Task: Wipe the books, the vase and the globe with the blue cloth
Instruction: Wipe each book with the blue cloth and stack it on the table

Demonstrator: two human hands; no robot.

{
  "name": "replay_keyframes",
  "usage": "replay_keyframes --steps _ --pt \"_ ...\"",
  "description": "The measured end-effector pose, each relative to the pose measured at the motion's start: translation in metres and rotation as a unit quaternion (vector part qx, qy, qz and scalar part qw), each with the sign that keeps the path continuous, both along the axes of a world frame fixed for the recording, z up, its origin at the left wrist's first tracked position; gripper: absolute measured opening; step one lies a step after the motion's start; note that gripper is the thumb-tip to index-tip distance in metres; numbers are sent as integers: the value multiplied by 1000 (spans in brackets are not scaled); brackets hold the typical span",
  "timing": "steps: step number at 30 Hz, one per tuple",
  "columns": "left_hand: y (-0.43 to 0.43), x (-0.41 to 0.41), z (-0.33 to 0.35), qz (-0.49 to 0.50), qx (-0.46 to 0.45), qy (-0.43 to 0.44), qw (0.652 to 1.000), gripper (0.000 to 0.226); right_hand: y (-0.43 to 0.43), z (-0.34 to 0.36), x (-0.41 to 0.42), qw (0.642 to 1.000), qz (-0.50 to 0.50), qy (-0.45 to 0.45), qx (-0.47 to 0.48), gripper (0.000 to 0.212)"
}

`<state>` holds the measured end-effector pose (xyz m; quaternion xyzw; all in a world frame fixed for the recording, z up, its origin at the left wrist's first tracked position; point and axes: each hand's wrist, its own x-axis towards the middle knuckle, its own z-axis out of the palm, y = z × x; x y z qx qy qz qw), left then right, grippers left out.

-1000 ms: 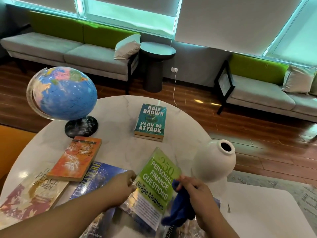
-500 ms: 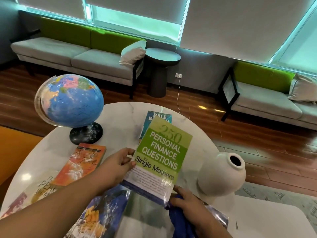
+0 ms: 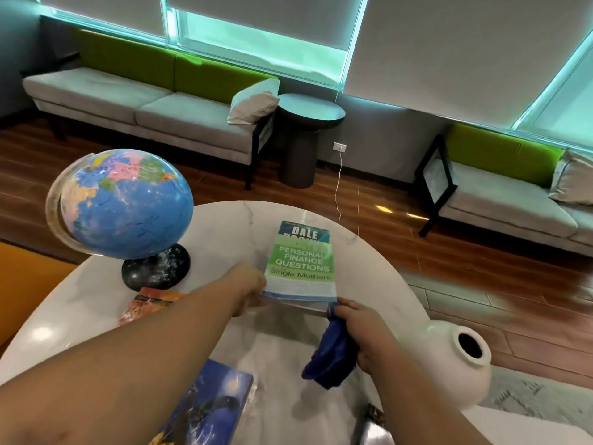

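1. Now the left grip (image 3: pixel 248 289) pinches the near edge of the green finance book (image 3: pixel 300 273), which overlaps the Dale Brown novel (image 3: pixel 305 231).
2. Right grip (image 3: pixel 362 329) clutches the blue cloth (image 3: pixel 330 358).
3. Globe (image 3: pixel 125 203) stands left and white vase (image 3: pixel 455 361) right on the marble counter (image 3: pixel 224 239).

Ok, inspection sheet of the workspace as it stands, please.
Surface: round white marble table.
Job's things: green finance paperback held over teal Dale Brown book; blue globe on black base, left; white ceramic vase, right; orange book and dark blue book nearer.
Clutter: shiny wrapped item at near edge, unclear.
Hands: left hand grips the green paperback's near corner; right hand holds crumpled blue cloth.
Cables: thin white cable hangs from wall socket.
Surroundings: grey sofas with green backs, dark round side table, wooden floor.
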<state>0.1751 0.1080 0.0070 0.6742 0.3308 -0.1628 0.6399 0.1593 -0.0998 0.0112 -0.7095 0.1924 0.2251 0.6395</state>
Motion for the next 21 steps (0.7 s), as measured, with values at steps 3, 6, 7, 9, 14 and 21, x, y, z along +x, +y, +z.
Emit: replay_keyframes --steps 3,6,7,9,14,21 --pt "6 27 -5 36 -2 -19 999 22 8 6 28 1000 -7 -18 -7 26" --pt "14 47 -18 17 16 -17 1000 25 16 8 48 999 25 -21 2 22" --pt "16 54 -25 6 29 -20 999 28 17 6 52 999 37 -22 0 23" --pt "14 59 -29 -28 49 -31 998 33 20 -1 57 998 55 -27 -23 28" --pt "2 54 -28 -75 44 -65 994 41 24 -21 58 997 65 -29 -42 40" --pt "6 44 -52 -111 40 -82 990 37 19 -30 54 997 58 -27 -49 46"
